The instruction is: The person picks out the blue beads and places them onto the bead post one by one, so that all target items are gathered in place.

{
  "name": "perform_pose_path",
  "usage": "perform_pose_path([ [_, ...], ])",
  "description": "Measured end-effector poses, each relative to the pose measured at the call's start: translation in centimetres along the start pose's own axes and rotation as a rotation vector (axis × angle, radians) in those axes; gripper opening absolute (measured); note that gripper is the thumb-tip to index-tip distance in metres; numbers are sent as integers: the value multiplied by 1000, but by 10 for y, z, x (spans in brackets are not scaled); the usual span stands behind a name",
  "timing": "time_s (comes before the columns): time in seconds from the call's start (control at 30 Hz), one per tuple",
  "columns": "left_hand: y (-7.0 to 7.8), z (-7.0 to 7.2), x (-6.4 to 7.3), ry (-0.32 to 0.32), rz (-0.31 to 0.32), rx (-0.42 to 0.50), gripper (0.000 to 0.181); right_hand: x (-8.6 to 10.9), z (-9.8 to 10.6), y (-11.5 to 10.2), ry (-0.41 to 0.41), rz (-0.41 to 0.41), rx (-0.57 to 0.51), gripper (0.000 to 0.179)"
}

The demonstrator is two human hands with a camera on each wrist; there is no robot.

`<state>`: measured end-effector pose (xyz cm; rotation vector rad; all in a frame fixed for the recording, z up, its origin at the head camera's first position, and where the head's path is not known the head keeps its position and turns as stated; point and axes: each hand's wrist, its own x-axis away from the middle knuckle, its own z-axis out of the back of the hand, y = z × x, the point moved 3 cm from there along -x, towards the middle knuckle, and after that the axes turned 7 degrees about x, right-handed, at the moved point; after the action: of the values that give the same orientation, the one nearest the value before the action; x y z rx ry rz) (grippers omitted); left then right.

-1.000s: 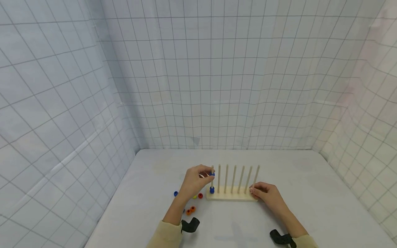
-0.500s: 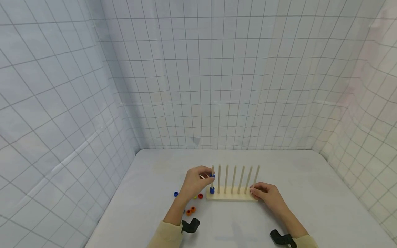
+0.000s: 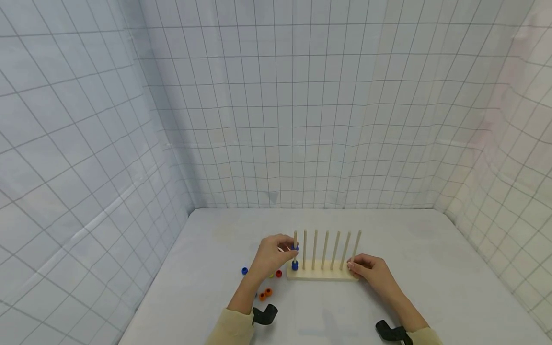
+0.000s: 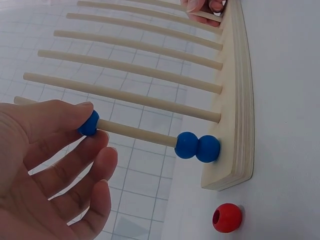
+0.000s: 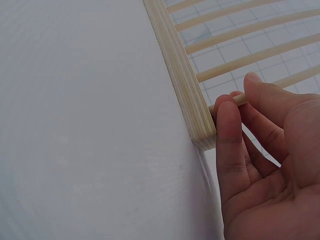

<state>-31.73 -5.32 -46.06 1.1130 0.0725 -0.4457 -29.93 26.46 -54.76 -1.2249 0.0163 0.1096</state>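
My left hand [image 3: 268, 254] pinches a blue bead [image 4: 89, 124] between thumb and forefinger. That bead is threaded on the leftmost peg [image 4: 137, 133] of a wooden peg rack [image 3: 321, 275], roughly at mid-height or above. At the foot of the same peg sit two blue beads [image 4: 187, 145], stacked and touching. Thumb and fingers of my right hand [image 3: 374, 272] grip the rightmost peg [image 5: 240, 99] low down, beside the end of the base. The pegs in between carry no beads.
Left of the rack, on the white table [image 3: 327, 316], lie a red bead [image 3: 278, 273], orange beads [image 3: 268, 292], a blue bead [image 3: 244, 270] and a partly hidden yellow bead [image 3: 271, 275]. Gridded white cloth [image 3: 302, 120] hangs behind and at both sides.
My left hand has lowered slightly, and the pinched blue bead has slid a little down the leftmost peg. My right hand and the rack stay in place.
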Motion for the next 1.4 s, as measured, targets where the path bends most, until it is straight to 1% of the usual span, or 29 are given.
perform_pose_path([
  [0.13,0,0,0,-12,21,-16,18,0,0,0,-3,5,3,30],
  [0.33,-3,-2,0,-35,34,-26,18,0,0,0,4,7,12,29],
  [0.73,-12,-5,-1,-64,48,-15,21,0,-1,1,11,-1,22,28],
  [0.97,-17,-5,-1,-85,62,15,17,0,0,1,25,-2,29,28],
  [1.1,-19,-5,-2,-99,66,30,19,0,0,1,30,5,35,26],
  [1.2,-21,-6,-2,-105,65,26,22,-1,0,1,31,4,32,26],
  [1.4,-24,-7,-1,-121,87,26,22,0,-1,2,28,2,17,27],
])
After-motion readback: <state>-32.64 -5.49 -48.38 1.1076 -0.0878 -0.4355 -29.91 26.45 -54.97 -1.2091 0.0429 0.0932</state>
